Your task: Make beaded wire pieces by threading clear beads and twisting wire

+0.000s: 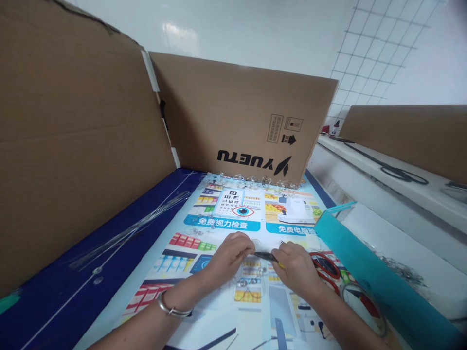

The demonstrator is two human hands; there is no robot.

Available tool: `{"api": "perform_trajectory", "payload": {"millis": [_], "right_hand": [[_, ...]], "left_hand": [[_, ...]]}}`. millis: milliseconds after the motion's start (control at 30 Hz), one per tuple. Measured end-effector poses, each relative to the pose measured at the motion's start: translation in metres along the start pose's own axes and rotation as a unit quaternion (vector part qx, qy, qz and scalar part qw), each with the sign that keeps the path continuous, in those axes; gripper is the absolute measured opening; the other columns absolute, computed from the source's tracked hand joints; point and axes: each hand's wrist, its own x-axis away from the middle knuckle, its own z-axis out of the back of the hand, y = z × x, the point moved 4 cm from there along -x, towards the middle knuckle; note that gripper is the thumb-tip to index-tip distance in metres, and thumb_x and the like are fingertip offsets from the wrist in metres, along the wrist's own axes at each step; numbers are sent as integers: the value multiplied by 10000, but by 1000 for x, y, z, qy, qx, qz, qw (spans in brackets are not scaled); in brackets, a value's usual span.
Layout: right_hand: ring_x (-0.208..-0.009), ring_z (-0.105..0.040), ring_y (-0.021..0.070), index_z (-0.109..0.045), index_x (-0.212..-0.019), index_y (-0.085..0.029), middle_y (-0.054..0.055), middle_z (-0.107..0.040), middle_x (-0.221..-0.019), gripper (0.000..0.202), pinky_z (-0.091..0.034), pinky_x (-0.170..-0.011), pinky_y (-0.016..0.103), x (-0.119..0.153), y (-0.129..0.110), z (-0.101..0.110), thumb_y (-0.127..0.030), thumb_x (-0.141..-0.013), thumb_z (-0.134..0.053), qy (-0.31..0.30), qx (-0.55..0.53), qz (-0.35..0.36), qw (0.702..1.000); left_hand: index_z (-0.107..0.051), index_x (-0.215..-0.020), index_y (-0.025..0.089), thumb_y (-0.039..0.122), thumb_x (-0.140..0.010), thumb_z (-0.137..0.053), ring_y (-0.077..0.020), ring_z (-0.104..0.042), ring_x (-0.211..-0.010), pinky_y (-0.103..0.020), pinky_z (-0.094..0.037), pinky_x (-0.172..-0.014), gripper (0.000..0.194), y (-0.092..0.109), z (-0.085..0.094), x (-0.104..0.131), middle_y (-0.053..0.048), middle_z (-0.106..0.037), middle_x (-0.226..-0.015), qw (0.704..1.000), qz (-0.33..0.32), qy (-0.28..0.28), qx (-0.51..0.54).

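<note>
My right hand point(296, 266) is closed around a pair of pliers point(265, 255) with dark jaws and a bit of yellow handle showing. The jaws point left, to the fingertips of my left hand point(235, 253), which is pinched on what looks like a thin wire, mostly hidden by the fingers. Just below the pliers, fine wire loops with clear beads point(243, 283) lie over the printed poster sheet point(251, 323). A metal bangle point(174, 309) circles my left wrist.
Orange-handled scissors point(324, 266) and a round coil point(363, 304) lie right of my hand. A turquoise box point(379, 272) holds small metallic pieces. Straight clear strands point(142, 223) lie left. Beaded wire pieces point(251, 182) line the foot of the cardboard wall point(241, 107).
</note>
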Motion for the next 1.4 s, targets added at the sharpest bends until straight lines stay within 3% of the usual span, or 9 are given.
{"api": "perform_trajectory", "payload": {"millis": [233,567,1000,1400], "right_hand": [[-783,-439,187,-587,-877,-195,50,-526,-775,133,-284,-696,317,-1,-3,3,-253,-823,-480,24,54,19,998],[-753,-408,206,-554,-1019,-163,79,-524,-806,239,-265,-658,364,2,-5,9,-119,-831,-413,33,170,42,984],[-741,-400,196,-565,-929,-181,60,-502,-764,161,-252,-654,351,0,-3,6,-143,-817,-455,40,154,38,987],[-728,-398,183,-558,-817,-189,43,-506,-736,77,-239,-647,332,-2,-3,7,-196,-816,-481,44,124,31,991]], "left_hand": [[-539,-834,188,217,-900,-348,-168,-480,-785,-311,-366,-728,204,4,0,0,-39,-567,-771,999,-1,-1,-41],[-518,-822,185,148,-864,-353,-168,-481,-813,-342,-338,-801,174,5,-1,0,-30,-558,-784,996,-15,-17,-87],[-543,-812,176,164,-881,-373,-156,-494,-800,-311,-365,-759,184,-6,-2,-1,-36,-566,-784,1000,3,-2,4],[-557,-822,175,190,-886,-397,-150,-496,-791,-299,-369,-739,173,-4,-1,-3,-36,-578,-796,1000,12,-5,27]]}}
